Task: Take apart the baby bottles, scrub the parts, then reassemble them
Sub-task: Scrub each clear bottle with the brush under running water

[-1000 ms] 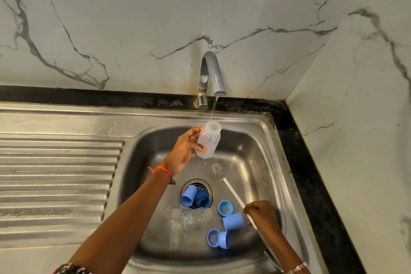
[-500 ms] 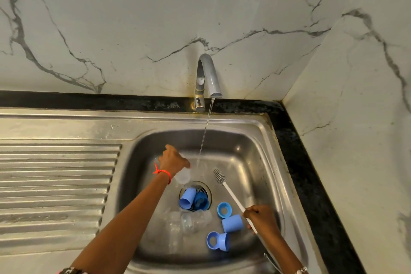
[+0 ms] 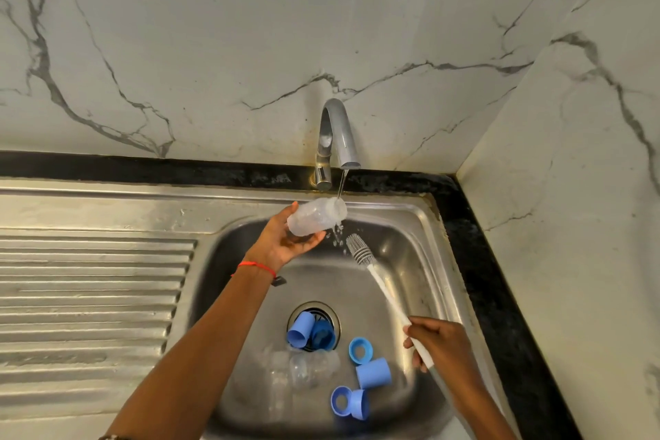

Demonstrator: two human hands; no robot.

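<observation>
Under the tap [image 3: 337,134], in the head view, you are holding the clear bottle body [image 3: 316,217] in your left hand [image 3: 285,243], fingers and thumb curling round its lower half, mouth tipped toward the thin stream of water [image 3: 341,184], which is hitting the rim and spilling off in drops. I'd say you are rinsing here, so tilt the mouth a little further up into the stream to let water run inside rather than glance off the lip, and keep your grip low on the body so the neck stays free. Your right hand [image 3: 441,343] is gripping the white handle of the bottle brush [image 3: 378,282], fingers wrapping it near the end, bristle head hanging just beside the bottle mouth, apart from it; line it up straight before feeding it in. Down in the sink [image 3: 410,225], blue caps and rings are lying loose: one cap [image 3: 300,329] is sitting right over the drain [image 3: 314,327] and may slow the water going down, a ring [image 3: 360,351] and another cap [image 3: 374,372] are lying near your right wrist, a further blue pair [image 3: 350,403] closer to you, and clear parts [image 3: 303,368], hard to make out, are resting between them.
</observation>
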